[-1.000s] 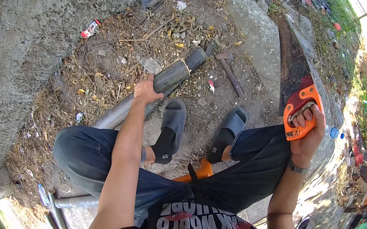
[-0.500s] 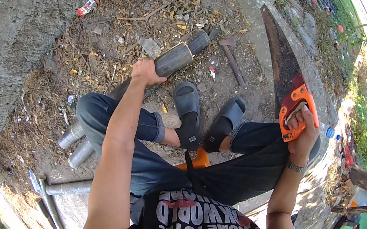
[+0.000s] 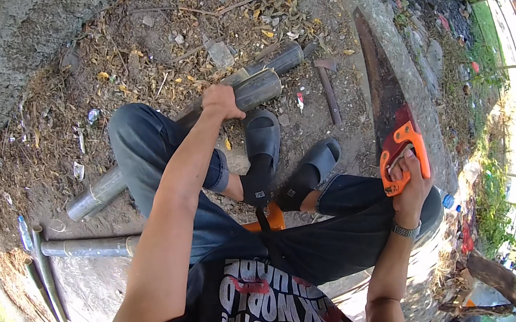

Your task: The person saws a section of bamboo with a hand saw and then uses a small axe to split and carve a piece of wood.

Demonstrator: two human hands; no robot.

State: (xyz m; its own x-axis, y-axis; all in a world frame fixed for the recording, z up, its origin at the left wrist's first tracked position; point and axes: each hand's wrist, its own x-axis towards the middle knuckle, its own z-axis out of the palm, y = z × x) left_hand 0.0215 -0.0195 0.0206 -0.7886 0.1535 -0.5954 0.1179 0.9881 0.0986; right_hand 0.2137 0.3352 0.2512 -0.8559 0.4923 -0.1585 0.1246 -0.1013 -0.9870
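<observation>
My left hand is closed round a thick grey-green bamboo pole, near its cut far end. Close behind it lies a second bamboo pole on the ground. Part of the poles is hidden behind my left knee, and a pole end shows again at the left. In my right hand is a handsaw, gripped by its orange handle above my right knee. Its dark, rusty blade points away from me, apart from the bamboo.
A hatchet lies on the dirt beyond my right sandal. More bamboo lies at the left, near a plastic bottle. A rough concrete wall bounds the far left, and a stone ledge the right. An orange seat shows beneath me.
The gripped bamboo has shifted right and nearer relative to the pole behind it, my left hand moving with it. My right hand still holds the saw. The whole view has shifted slightly.
</observation>
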